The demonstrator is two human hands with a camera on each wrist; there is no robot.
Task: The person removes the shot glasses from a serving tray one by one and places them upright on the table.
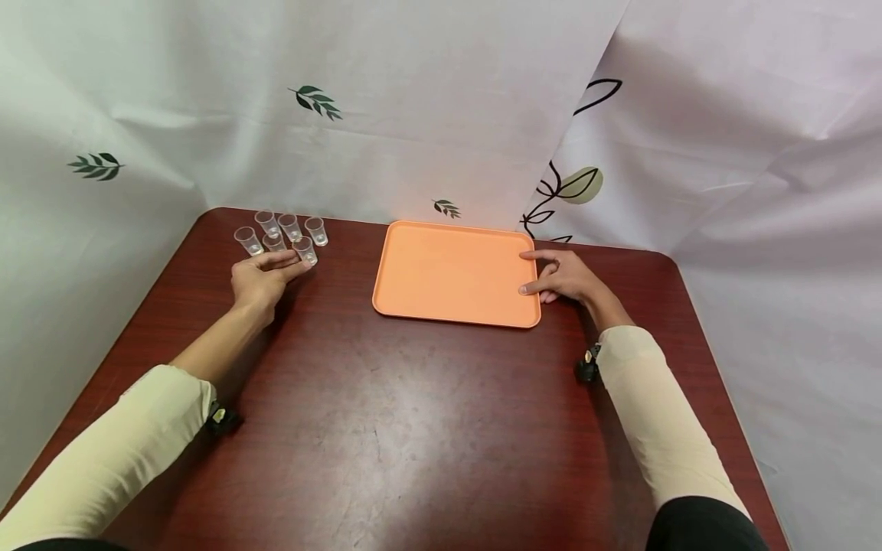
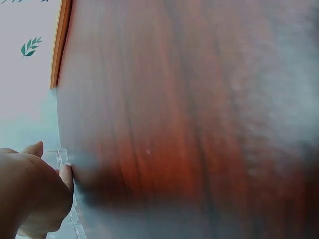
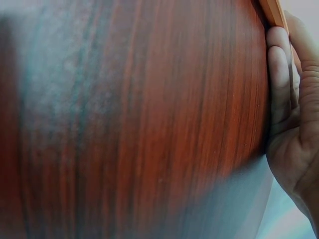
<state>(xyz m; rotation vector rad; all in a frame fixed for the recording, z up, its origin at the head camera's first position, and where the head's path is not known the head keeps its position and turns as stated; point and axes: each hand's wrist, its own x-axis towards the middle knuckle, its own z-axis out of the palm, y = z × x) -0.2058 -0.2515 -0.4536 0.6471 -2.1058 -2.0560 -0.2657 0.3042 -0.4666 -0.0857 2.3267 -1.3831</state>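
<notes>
An orange tray [image 1: 455, 272] lies flat on the dark red wooden table [image 1: 413, 428], at the far middle. Several small clear plastic cups [image 1: 282, 229] stand in a cluster at the far left. My left hand [image 1: 265, 277] lies on the table just before them, its fingers stretched out against the nearest cup [image 1: 305, 251]; the left wrist view shows that hand [image 2: 30, 194] beside a clear cup [image 2: 61, 157]. My right hand [image 1: 561, 277] rests at the tray's right edge, forefinger and thumb touching the rim. The right wrist view shows the fingers [image 3: 279, 74] against the tray's edge [image 3: 274, 12].
White cloth with leaf prints hangs behind and on both sides of the table. The table's rounded far corners lie close behind the cups and the tray. Bare wood stretches from the tray to the near edge between my two sleeved forearms.
</notes>
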